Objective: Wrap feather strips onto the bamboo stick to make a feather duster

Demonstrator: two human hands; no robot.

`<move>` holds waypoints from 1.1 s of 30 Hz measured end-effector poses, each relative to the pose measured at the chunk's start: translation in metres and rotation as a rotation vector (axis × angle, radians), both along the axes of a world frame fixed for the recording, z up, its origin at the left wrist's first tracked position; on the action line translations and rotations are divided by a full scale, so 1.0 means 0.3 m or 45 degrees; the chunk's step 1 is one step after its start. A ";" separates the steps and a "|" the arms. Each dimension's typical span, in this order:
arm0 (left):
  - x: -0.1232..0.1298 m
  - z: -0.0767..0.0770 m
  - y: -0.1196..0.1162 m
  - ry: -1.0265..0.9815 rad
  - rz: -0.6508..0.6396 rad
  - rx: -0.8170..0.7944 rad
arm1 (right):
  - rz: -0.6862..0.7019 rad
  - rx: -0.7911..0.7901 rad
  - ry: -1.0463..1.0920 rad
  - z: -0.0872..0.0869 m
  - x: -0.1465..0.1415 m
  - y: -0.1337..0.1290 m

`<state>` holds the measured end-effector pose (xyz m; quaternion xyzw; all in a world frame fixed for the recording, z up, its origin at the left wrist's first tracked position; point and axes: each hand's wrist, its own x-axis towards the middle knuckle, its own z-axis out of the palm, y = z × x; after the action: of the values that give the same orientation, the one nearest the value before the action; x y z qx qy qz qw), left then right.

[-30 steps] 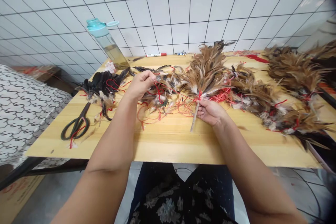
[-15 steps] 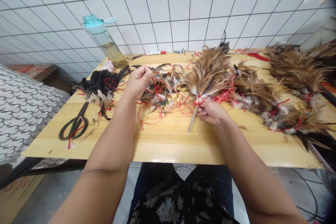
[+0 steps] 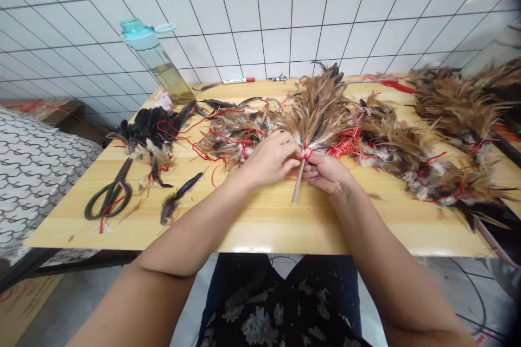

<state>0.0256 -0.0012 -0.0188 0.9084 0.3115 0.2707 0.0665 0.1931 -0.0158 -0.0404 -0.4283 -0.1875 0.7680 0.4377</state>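
table (image 3: 285, 230): wood shows between me and its near edge | feather bundle (image 3: 319, 105): mid-table, fanned away from me | my right hand (image 3: 325, 172): closed on its bound base, angled inward | my left hand (image 3: 277, 158): back up, fingers bent beside it, hold I cannot tell | red string (image 3: 306, 152): wrapped round that base

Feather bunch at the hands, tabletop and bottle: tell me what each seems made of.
Feather bunch: apparently real feathers, matte, with tapering brown vanes and pale fluff at the base. Tabletop: wood or wood-print board, smooth and slightly glossy, showing yellow grain bands. Bottle: probably clear plastic, shiny; liquid shows through, though glass is possible.
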 end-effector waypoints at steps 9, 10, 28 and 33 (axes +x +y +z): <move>0.055 -0.033 -0.020 0.084 0.053 0.205 | -0.010 0.065 -0.056 -0.011 -0.017 -0.004; 0.058 -0.035 -0.019 0.100 0.064 0.218 | -0.012 0.066 -0.060 -0.012 -0.018 -0.005; 0.050 -0.062 0.017 -0.329 0.171 -0.272 | -0.021 0.122 -0.282 -0.022 -0.018 -0.011; 0.048 -0.070 0.023 -0.358 0.138 -0.291 | 0.040 0.150 -0.292 -0.029 -0.015 -0.012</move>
<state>0.0400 0.0057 -0.0397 0.8302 0.3762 0.3609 0.1974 0.1886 -0.0194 -0.0490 -0.4839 -0.2876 0.7085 0.4256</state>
